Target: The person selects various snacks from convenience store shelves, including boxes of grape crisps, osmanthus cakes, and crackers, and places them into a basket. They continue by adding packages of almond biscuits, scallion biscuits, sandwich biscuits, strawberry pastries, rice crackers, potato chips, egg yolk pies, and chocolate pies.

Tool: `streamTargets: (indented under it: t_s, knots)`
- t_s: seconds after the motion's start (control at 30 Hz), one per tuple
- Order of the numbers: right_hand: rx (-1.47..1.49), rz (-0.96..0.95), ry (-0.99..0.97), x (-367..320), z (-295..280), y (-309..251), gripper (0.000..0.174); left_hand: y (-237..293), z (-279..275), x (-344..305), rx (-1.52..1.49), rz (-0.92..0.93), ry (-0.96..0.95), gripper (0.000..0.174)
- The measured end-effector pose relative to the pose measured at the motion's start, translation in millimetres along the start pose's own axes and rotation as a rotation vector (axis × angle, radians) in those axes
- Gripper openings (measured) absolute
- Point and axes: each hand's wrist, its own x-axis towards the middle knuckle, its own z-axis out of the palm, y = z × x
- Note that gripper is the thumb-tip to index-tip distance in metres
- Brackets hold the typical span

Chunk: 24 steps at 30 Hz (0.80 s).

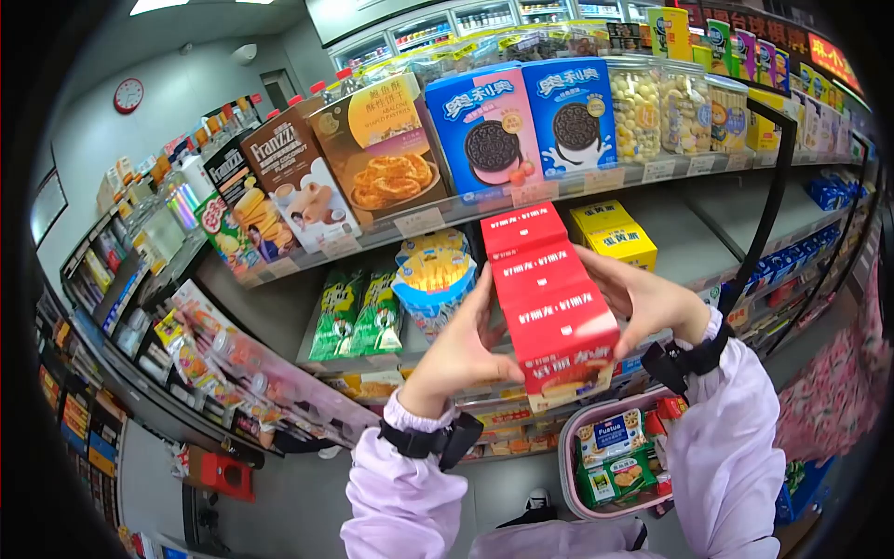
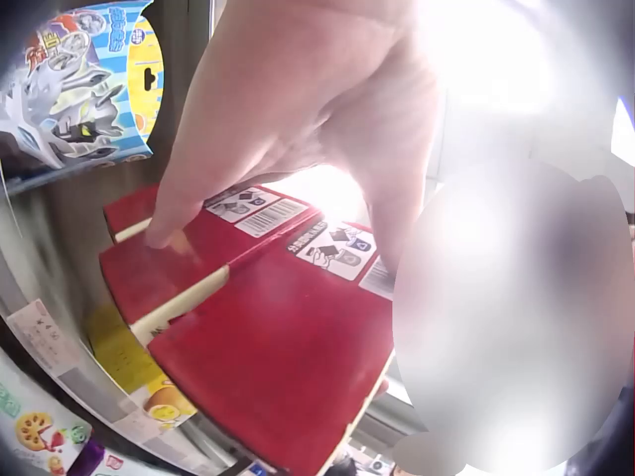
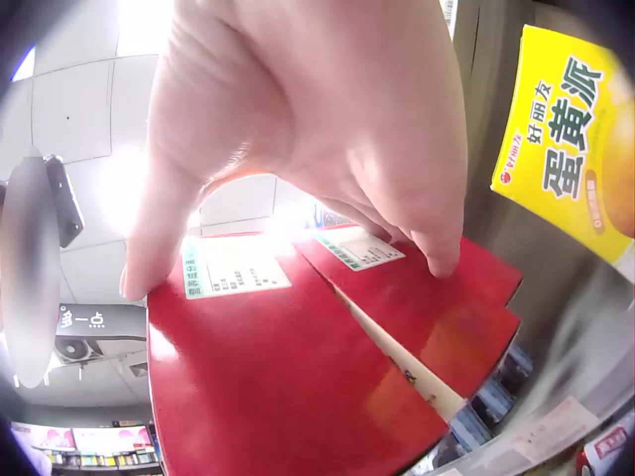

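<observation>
A row of red snack-pie boxes (image 1: 559, 321), set one behind another, is held between both hands at the middle shelf. From the left side my left hand (image 1: 466, 345) grips the row, its thumb on the nearest box and its fingers farther back. My right hand (image 1: 656, 303) grips the opposite side in the same way. Barcodes show on the red sides (image 2: 288, 347) in the left wrist view. White label panels mark the red sides (image 3: 278, 367) in the right wrist view. Yellow pie boxes (image 1: 615, 235) stand just right of the row, and a blue snack tub (image 1: 435, 279) stands left.
Green snack bags (image 1: 356, 312) lie farther left on the shelf. Blue cookie boxes (image 1: 484, 130) line the shelf above, over price tags (image 1: 419, 222). A black metal frame (image 1: 778, 186) rises at right. Below stands a pink-rimmed basket (image 1: 570, 475) with packaged snacks.
</observation>
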Motion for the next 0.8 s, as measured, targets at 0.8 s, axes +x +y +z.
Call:
streamTargets:
  t_s: [0.8]
  knots:
    - [0.033, -0.071, 0.191, 9, -11, 31, 0.115, -41, -6, 10, -0.115, 0.142, 0.14, 0.119]
